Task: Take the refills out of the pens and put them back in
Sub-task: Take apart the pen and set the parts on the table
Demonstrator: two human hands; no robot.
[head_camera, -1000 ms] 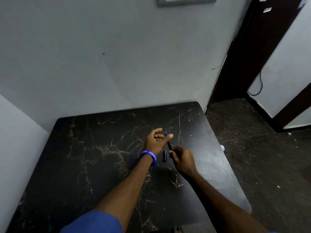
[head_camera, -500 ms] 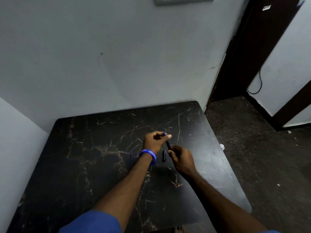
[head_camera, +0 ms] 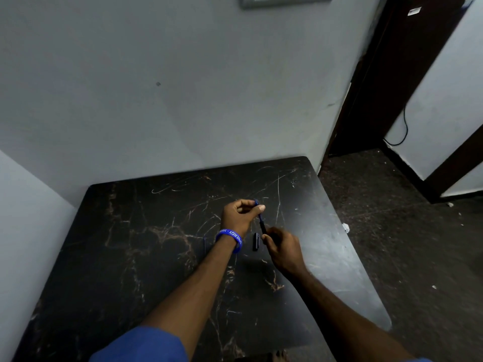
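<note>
Both hands hold one dark pen (head_camera: 262,225) just above the black marble-patterned table (head_camera: 156,257). My left hand (head_camera: 241,216), with a blue wristband, pinches the pen's blue upper end (head_camera: 256,203) between thumb and forefinger. My right hand (head_camera: 283,248) grips the pen's lower part, which is hidden inside the fingers. A short dark pen cap or piece (head_camera: 256,241) lies flat on the table between my two wrists. A thin blue refill-like line (head_camera: 205,244) lies on the table left of my left wrist; it is faint.
The table stands in a corner, with grey walls behind and to the left. Its right edge (head_camera: 352,246) drops to a dark speckled floor. A dark door frame (head_camera: 379,74) and a hanging cable (head_camera: 403,131) are at the far right.
My left hand's fingers have closed from spread to a pinch on the pen's blue top. The right hand and the pen have barely moved.
</note>
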